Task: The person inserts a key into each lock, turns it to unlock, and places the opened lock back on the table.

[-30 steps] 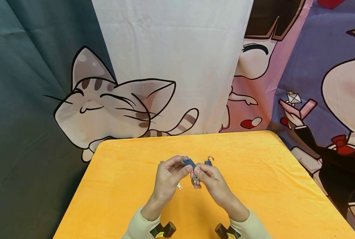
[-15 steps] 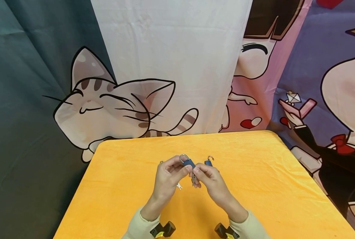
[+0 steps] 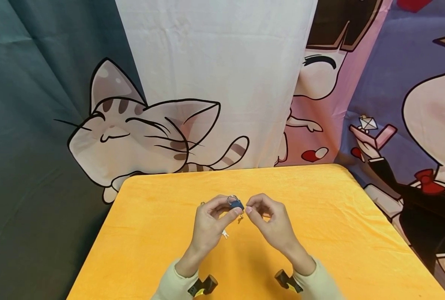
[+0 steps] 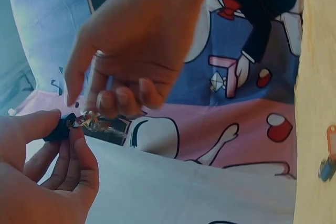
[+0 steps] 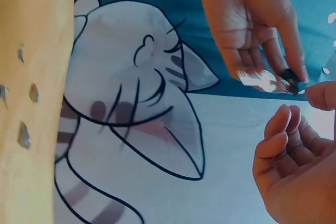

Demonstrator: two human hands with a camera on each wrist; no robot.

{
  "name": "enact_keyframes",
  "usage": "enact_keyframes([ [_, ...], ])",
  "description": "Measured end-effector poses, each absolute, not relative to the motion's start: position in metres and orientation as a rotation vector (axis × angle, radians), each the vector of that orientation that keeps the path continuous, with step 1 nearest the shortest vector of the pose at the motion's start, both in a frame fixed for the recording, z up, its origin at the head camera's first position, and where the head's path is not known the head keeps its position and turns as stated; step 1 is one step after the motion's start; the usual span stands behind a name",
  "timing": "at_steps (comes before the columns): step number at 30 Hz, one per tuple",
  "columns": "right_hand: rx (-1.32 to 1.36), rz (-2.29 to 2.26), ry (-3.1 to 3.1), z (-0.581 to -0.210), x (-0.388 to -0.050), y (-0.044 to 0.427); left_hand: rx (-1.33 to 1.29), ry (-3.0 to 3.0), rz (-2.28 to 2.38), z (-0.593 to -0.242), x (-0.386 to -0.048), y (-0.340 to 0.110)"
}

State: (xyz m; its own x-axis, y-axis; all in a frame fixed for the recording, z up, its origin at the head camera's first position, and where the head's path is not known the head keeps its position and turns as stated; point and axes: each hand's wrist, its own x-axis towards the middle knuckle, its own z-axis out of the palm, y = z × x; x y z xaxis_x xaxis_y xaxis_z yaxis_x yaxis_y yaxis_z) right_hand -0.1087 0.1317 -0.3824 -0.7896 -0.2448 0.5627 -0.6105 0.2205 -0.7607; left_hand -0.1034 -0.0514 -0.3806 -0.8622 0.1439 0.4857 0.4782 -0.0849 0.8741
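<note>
Lock (image 3: 237,205) pinched in left hand (image 3: 210,223), above table (image 3: 338,241); keys (image 3: 240,218) hang below.
Right hand (image 3: 275,216) just beside, fingers loosely bent, apparently holding nothing; a knock from it might loosen the pinch. Keys blurred; can't tell if one sits in the keyhole. Spare keys (image 3: 225,234) part-hidden behind left hand.
</note>
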Motion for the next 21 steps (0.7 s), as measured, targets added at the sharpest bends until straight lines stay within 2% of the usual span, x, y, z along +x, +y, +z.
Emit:
enact_keyframes([
  [9,0.876,1.448,-2.109,-0.366,-0.110,0.134,-0.755,-1.977,-1.722,-0.385,-0.106,-0.051],
  [15,0.916,1.387,-2.107,-0.365,-0.112,0.132,-0.752,-1.980,-1.438,-0.388,-0.110,-0.047],
  [21,0.873,1.354,-2.109,-0.367,-0.112,0.130,-0.769,-1.991,-1.373,-0.391,-0.111,-0.047],
])
